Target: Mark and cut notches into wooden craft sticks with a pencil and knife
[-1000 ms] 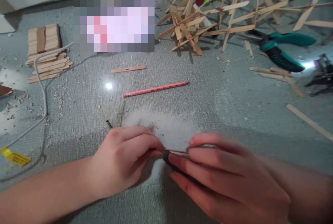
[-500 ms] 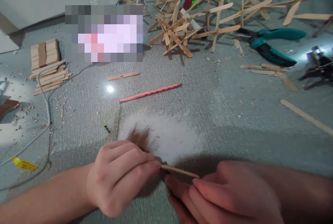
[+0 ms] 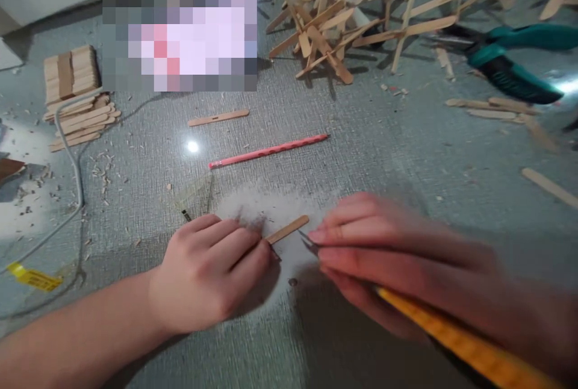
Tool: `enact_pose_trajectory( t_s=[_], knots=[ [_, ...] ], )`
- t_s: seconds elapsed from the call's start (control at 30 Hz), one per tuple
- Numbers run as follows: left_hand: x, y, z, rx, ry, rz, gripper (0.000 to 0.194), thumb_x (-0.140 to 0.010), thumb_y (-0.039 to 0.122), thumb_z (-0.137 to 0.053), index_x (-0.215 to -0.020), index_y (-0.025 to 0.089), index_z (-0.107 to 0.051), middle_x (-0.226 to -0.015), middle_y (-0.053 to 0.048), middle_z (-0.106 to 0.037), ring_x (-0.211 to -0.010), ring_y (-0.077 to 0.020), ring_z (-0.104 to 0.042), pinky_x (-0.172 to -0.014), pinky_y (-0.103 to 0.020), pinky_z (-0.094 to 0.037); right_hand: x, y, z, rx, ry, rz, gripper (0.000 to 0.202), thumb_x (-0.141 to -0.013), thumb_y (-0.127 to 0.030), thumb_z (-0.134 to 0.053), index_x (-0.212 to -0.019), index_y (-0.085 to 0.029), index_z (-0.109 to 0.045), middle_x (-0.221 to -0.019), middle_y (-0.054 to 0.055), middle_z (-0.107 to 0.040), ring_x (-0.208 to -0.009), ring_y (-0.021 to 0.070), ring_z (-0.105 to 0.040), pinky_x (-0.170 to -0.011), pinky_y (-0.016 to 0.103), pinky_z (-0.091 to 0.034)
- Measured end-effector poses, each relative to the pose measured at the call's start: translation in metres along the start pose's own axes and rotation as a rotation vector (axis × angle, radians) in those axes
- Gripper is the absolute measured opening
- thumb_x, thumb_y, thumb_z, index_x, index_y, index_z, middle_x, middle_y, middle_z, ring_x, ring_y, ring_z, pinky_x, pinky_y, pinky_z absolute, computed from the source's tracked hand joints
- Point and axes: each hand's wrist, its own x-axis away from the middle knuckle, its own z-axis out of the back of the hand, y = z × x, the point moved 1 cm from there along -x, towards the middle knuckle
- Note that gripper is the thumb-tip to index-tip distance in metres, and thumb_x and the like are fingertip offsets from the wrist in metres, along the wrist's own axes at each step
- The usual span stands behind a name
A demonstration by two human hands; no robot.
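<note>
My left hand (image 3: 217, 265) is closed around one end of a wooden craft stick (image 3: 289, 229), whose rounded free end points up and to the right. The stick is over a patch of white dust (image 3: 271, 196). In my right hand (image 3: 383, 244) is a knife with a long yellow handle (image 3: 456, 332); my fingers are pinched close behind its grey metal tip (image 3: 310, 243). That tip is beside the stick's free end; whether they touch I cannot tell. A small round grey object (image 3: 292, 282) lies below. Blur softens the right hand.
Beyond my hands lie a pink pencil (image 3: 271, 150) and another craft stick (image 3: 219, 118). A stick bundle (image 3: 72, 73) and grey cable (image 3: 74, 166) are at left. Joined sticks (image 3: 325, 40) and teal-handled pliers (image 3: 506, 70) occupy the back right. Wood scraps are scattered about.
My right hand has let go of the stick and now holds the yellow-handled knife. The stick's free end has swung upward. The view has shifted slightly.
</note>
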Motion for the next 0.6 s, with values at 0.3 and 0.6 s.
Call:
enact_pose_trajectory(
  t_s=[0.3, 0.6],
  knots=[
    [-0.006, -0.024, -0.003, 0.117, -0.193, 0.071, 0.038, -0.092, 0.032, -0.061, -0.129, 0.028, -0.065, -0.130, -0.010, -0.063, -0.129, -0.0343, -0.050, -0.116, -0.068, -0.026, -0.004, 0.005, -0.008, -0.105, 0.095, -0.293, 0.014, -0.093, -0.013, -0.061, -0.093, -0.026, -0.065, -0.090, 0.001, -0.075, -0.076, 0.0146, -0.073, -0.069, 0.027, -0.062],
    [-0.003, -0.026, -0.005, 0.115, -0.329, 0.035, 0.056, -0.087, 0.047, -0.071, -0.140, 0.037, -0.056, -0.159, -0.005, -0.040, -0.153, -0.0459, -0.018, -0.116, -0.079, -0.005, 0.004, 0.010, -0.007, -0.257, 0.221, -0.474, 0.015, -0.095, -0.017, -0.057, -0.087, -0.029, -0.063, -0.089, 0.000, -0.071, -0.082, 0.0162, -0.071, -0.075, 0.031, -0.061]
  ],
)
